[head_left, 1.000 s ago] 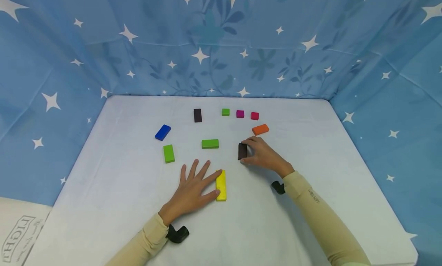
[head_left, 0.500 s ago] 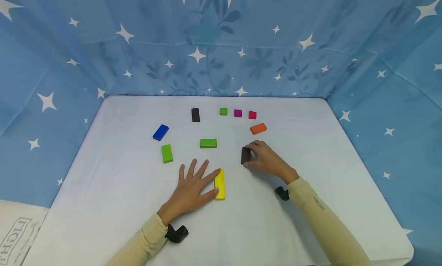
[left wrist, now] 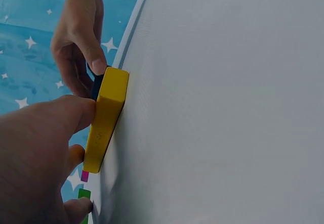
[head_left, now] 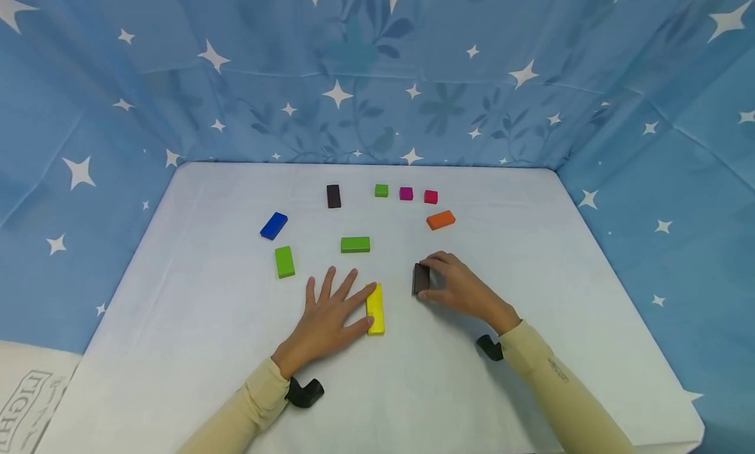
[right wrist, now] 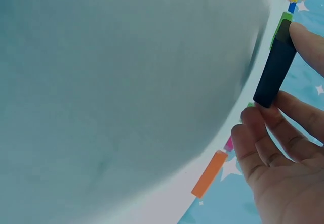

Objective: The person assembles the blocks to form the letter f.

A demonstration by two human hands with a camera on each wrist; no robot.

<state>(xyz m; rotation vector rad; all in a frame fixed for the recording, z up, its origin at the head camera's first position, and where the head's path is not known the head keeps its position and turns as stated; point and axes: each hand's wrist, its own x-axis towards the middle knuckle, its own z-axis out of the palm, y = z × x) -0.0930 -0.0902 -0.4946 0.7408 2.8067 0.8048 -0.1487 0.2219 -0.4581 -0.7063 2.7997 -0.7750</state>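
In the head view my left hand (head_left: 326,324) lies with fingers spread. Its thumb and index finger touch the left side of a yellow block (head_left: 376,310), the index tip near the far end. The left wrist view shows both tips against one long side of that yellow block (left wrist: 107,118). To the right, my right hand (head_left: 463,289) pinches a black block (head_left: 421,279) by its two ends, thumb at the near end and index finger at the far one. Seen from the right wrist, the black block (right wrist: 276,64) stands between thumb and fingers; its underside is hidden.
Beyond the hands lie green blocks (head_left: 355,244) (head_left: 285,262), a blue block (head_left: 274,225), another black block (head_left: 333,196) and an orange block (head_left: 441,219). Small green (head_left: 381,190), magenta (head_left: 406,193) and red cubes (head_left: 431,196) line the back of the white table (head_left: 194,297).
My right hand has drawn the black block toward me and slightly rightward. The left hand and yellow block have shifted slightly away from me in the last half second.
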